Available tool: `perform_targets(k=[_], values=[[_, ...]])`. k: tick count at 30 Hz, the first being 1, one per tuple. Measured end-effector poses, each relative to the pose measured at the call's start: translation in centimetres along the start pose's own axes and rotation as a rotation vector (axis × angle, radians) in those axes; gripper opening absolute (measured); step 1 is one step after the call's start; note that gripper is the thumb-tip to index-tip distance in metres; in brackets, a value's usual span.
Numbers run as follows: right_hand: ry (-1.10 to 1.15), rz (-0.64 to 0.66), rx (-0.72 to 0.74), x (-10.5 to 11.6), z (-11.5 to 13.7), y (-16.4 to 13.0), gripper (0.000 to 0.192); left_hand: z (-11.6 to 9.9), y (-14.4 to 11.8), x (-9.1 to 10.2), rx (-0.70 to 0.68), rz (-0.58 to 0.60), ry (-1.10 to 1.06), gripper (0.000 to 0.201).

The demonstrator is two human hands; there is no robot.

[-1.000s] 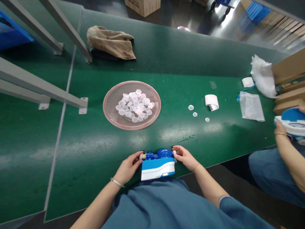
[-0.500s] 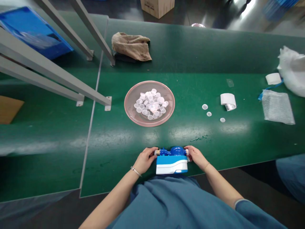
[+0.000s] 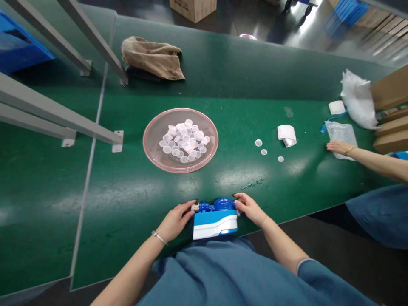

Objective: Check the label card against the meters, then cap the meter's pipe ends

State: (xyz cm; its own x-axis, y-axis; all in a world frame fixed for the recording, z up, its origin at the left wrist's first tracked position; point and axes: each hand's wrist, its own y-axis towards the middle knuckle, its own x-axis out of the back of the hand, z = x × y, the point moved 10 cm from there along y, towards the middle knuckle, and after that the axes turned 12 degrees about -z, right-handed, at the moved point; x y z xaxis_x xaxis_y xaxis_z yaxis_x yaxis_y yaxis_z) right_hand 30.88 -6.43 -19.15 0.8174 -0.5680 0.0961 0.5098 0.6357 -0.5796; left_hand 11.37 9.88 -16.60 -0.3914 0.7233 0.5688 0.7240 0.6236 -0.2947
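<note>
A blue water meter (image 3: 214,223) with a blue and white housing lies at the table's near edge, close to my body. The fingers of my left hand (image 3: 174,219) are closed round its left end, where a pale cap and some brass show. At the opposite end, my right hand (image 3: 250,208) pinches the fitting with thumb and fingers, which partly hide it. Beyond the meter stands a round pinkish dish (image 3: 149,155) holding a heap of small white plastic caps (image 3: 185,140).
Several loose caps (image 3: 258,143) lie near a white tape roll (image 3: 287,134). A co-worker's hand (image 3: 339,147) rests on bubble wrap (image 3: 346,131) at the right. Brown cloth (image 3: 153,57) lies at the back. Grey metal posts (image 3: 63,119) rise on the left.
My view has swung to the right, so the table's contents appear further left. A co-worker's hand has come in over the bubble wrap. Both my hands stay at the meter's ends.
</note>
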Motion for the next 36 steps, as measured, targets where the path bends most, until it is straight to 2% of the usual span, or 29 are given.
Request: perform_targets(k=[3,6,8,11,14,16,18,20,25,29,36], values=[[0.018,-0.026,-0.066,0.2,-0.3,0.0,0.039,0.1,0.1,-0.1,0.014,0.03,0.021,0.042],[0.055,0.032,-0.003,-0.5,0.2,0.0,0.039,0.2,0.2,-0.4,0.025,0.056,-0.007,0.042],[0.015,-0.002,-0.018,-0.3,-0.4,0.2,0.035,0.2,0.2,-0.4,0.033,0.049,-0.044,0.039],[-0.087,-0.092,-0.061,0.5,-1.7,0.4,0.04,0.0,0.0,0.2,0.038,0.01,-0.086,0.037],[-0.151,-0.179,0.046,1.2,-0.5,0.5,0.041,-0.3,0.1,0.7,0.033,0.024,-0.169,0.037],[-0.079,-0.207,0.122,0.9,0.9,0.7,0.044,-0.5,0.7,1.1,0.035,0.015,-0.235,0.036],[0.072,-0.17,0.151,-0.3,2.2,1.3,0.05,-0.8,1.9,1.3,0.038,-0.031,-0.3,0.036],[0.21,-0.106,0.149,-2.0,3.0,1.9,0.057,-1.3,3.1,0.8,0.037,-0.063,-0.403,0.039],[0.353,0.017,0.116,-4.8,3.2,2.6,0.065,-2.8,4.6,-3.0,0.051,0.023,-0.85,0.055],[0.347,0.028,0.12,-4.7,2.6,2.3,0.067,-2.7,4.3,-3.7,0.053,0.013,-1.052,0.066],[0.251,-0.019,0.119,-4.0,2.2,2.1,0.071,-2.9,4.0,-2.9,0.002,-0.001,-1.053,0.074]])
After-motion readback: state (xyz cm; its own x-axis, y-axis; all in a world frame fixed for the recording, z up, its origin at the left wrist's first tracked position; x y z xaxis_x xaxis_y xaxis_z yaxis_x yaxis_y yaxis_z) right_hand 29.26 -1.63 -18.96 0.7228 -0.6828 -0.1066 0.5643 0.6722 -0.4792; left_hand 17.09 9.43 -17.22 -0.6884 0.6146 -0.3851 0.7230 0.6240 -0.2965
